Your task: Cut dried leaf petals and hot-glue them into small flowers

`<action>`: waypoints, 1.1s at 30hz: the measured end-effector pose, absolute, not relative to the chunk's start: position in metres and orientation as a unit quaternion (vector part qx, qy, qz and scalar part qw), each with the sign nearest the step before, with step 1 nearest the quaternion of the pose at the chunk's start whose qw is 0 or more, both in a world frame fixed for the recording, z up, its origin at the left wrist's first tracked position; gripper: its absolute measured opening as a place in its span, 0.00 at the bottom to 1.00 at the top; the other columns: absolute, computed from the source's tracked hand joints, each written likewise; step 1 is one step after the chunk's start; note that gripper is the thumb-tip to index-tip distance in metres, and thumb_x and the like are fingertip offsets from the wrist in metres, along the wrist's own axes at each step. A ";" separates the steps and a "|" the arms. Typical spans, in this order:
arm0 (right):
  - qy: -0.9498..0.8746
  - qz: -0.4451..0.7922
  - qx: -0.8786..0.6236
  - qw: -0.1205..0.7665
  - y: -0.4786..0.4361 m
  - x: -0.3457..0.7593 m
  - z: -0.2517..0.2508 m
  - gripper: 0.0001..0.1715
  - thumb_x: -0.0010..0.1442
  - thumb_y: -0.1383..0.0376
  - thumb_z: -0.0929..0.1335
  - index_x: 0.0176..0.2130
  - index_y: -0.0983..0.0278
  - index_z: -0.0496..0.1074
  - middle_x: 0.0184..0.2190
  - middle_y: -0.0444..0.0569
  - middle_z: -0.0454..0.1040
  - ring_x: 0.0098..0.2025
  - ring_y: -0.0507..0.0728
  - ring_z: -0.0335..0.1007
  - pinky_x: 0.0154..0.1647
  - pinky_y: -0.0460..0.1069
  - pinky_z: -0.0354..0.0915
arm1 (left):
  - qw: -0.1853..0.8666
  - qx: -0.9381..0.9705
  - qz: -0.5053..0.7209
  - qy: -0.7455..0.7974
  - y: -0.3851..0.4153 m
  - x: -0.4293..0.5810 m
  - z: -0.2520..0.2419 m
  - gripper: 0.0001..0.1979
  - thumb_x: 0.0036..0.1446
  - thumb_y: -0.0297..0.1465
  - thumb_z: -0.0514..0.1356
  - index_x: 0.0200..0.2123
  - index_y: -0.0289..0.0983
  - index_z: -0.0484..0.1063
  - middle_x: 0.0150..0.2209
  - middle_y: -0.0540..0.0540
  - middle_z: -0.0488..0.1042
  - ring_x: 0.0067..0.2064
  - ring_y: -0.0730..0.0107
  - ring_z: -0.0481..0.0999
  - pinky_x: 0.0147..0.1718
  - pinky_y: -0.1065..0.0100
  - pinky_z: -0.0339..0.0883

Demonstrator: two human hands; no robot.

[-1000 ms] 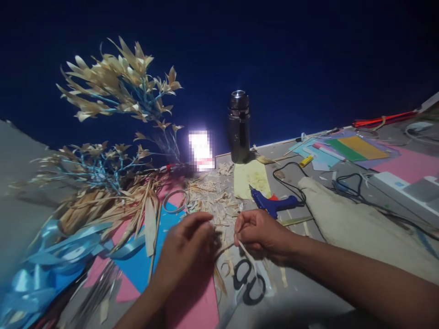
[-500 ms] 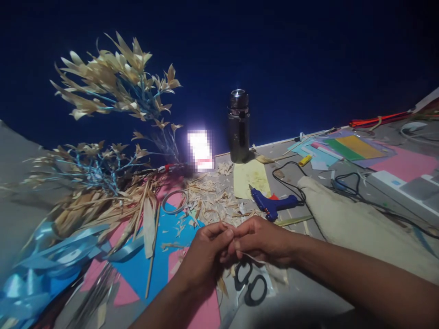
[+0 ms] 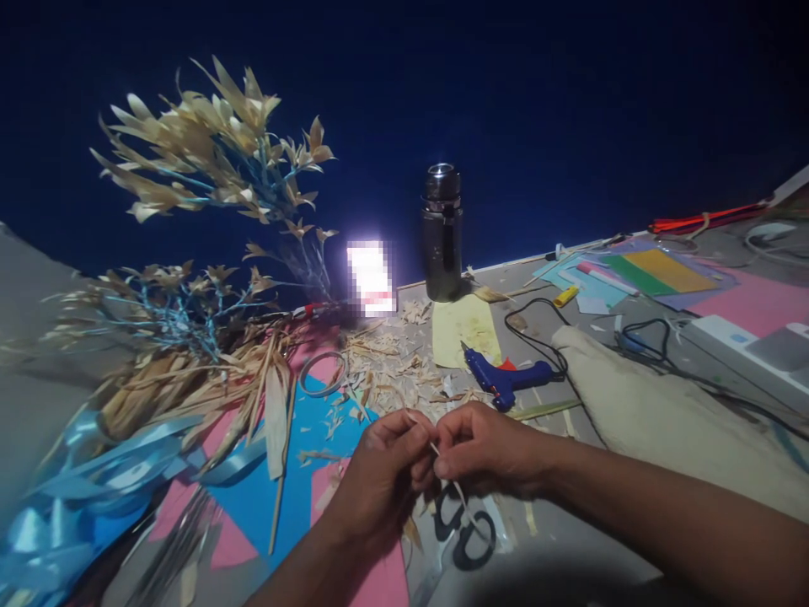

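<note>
A thin pale strip, perhaps dried husk (image 3: 464, 499), runs between my two hands, its lower end hanging free over the scissors. My left hand (image 3: 393, 455) pinches the upper part between thumb and fingers. Beside it, my right hand (image 3: 486, 445) has its fingers closed against the same strip, though its exact grip is partly hidden. Below the hands lie scissors (image 3: 475, 541) with black handles. Just beyond my right hand rests a blue glue gun (image 3: 509, 378), its nozzle pointing up and left.
Husk scraps (image 3: 379, 354) litter the middle behind my hands. At the left stand blue branches with husk flowers (image 3: 221, 143), near blue ribbon (image 3: 126, 455) and a tape roll (image 3: 323, 373). A dark flask (image 3: 442, 244) stands behind yellow paper (image 3: 464, 329). Rolled cloth (image 3: 645, 396) lies at right.
My right fingers have drawn slightly apart from the left hand. More of the strip now shows between and below the hands, slanting down over the scissors' handles.
</note>
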State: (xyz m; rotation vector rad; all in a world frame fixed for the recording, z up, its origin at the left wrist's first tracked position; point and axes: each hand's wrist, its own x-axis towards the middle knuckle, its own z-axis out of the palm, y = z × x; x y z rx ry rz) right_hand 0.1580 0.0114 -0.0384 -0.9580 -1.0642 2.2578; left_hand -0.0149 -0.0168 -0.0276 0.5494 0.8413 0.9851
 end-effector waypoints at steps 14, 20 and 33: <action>-0.440 0.804 -0.344 0.204 0.011 0.163 -0.034 0.14 0.49 0.59 0.78 0.31 0.69 0.83 0.23 0.48 0.79 0.16 0.44 0.56 0.14 0.41 0.48 | 0.745 0.224 0.491 0.393 -0.014 -0.022 -0.018 0.12 0.50 0.35 0.75 0.34 0.35 0.80 0.15 0.56 0.62 0.19 0.78 0.60 0.22 0.73 0.58; -0.460 0.772 -0.388 0.205 0.010 0.162 -0.033 0.11 0.42 0.64 0.80 0.23 0.68 0.79 0.19 0.45 0.77 0.17 0.46 0.62 0.16 0.41 0.52 | 0.738 0.224 0.518 0.370 -0.014 -0.027 -0.018 0.13 0.43 0.32 0.78 0.27 0.34 0.78 0.15 0.56 0.61 0.19 0.80 0.60 0.22 0.73 0.55; -0.458 0.783 -0.367 0.204 0.012 0.162 -0.037 0.22 0.45 0.55 0.81 0.22 0.66 0.72 0.19 0.44 0.77 0.15 0.45 0.56 0.15 0.41 0.49 | 0.762 0.185 0.509 0.354 -0.008 -0.031 -0.015 0.11 0.53 0.31 0.74 0.31 0.35 0.74 0.22 0.53 0.67 0.22 0.80 0.62 0.22 0.77 0.57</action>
